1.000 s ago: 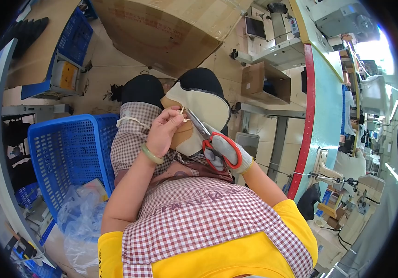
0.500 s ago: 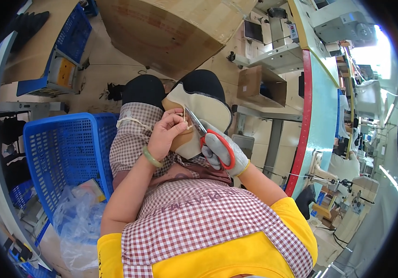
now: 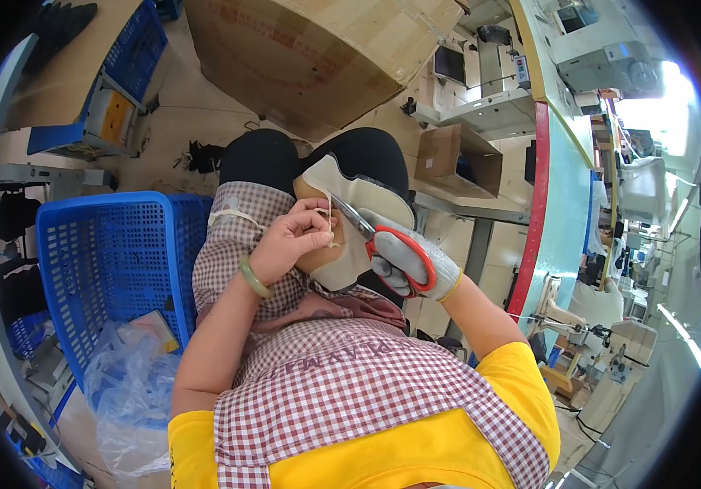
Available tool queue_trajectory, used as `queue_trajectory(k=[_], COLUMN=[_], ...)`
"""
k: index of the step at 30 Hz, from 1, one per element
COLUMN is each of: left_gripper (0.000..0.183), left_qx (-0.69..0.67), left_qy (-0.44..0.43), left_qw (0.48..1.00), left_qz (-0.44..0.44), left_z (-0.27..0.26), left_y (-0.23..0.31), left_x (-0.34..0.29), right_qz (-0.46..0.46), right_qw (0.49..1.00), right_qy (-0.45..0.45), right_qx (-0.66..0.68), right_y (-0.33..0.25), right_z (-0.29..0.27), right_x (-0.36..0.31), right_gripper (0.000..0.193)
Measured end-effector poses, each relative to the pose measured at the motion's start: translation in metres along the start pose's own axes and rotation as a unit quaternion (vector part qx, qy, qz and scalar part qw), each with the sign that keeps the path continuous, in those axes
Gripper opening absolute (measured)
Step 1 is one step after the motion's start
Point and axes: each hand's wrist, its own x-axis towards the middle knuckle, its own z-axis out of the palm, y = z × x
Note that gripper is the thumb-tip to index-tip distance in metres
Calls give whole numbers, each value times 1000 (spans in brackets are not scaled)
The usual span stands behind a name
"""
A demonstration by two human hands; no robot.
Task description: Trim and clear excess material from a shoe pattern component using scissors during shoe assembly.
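Observation:
Across my lap lies a cream and tan piece of sheet material [image 3: 379, 202] with a dark edge. My left hand [image 3: 295, 238], bare and with a bangle at the wrist, is closed in a pinch on a thin cream strip [image 3: 331, 218] along the piece's left part. On my right hand [image 3: 416, 262] is a grey-white glove, its fingers wrapped in the red handles of the scissors [image 3: 355, 218]. The blades point up and left over the piece, with their tips close to the strip. Whether the tips touch it I cannot tell.
A blue plastic basket [image 3: 106, 213] stands at my left, with a clear plastic bag [image 3: 134, 391] beside and below it. Ahead is a large cardboard box [image 3: 302, 65]. A smaller open carton [image 3: 458, 159] sits near a pale green table [image 3: 558, 220] with a red edge at right.
My gloved hand and the scissors have shifted slightly right and down. My left hand keeps its pinch on the strip, slightly farther right.

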Motion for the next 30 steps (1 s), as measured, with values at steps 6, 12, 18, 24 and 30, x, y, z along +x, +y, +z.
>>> queue_trajectory(k=[6, 12, 18, 24, 30], left_gripper=[5, 4, 4, 5, 6], left_qx=[20, 67, 109, 154, 315], left_qy=[-54, -92, -107, -124, -25], left_qw=[998, 993, 988, 980, 944], left_qz=[-8, 7, -3, -15, 94], left_z=[-9, -12, -9, -4, 7], left_y=[7, 11, 14, 18, 21], left_x=[0, 1, -1, -9, -25], right_qz=[2, 39, 25, 66, -8], right_qw=[1000, 998, 998, 992, 997], right_qy=[-18, 1, -7, 13, 63], right_qx=[-1, 50, 50, 104, -50], right_y=[0, 0, -3, -8, -15], right_z=[-5, -6, -3, 9, 36], right_x=[6, 14, 17, 26, 23], right_gripper=[67, 47, 41, 41, 57])
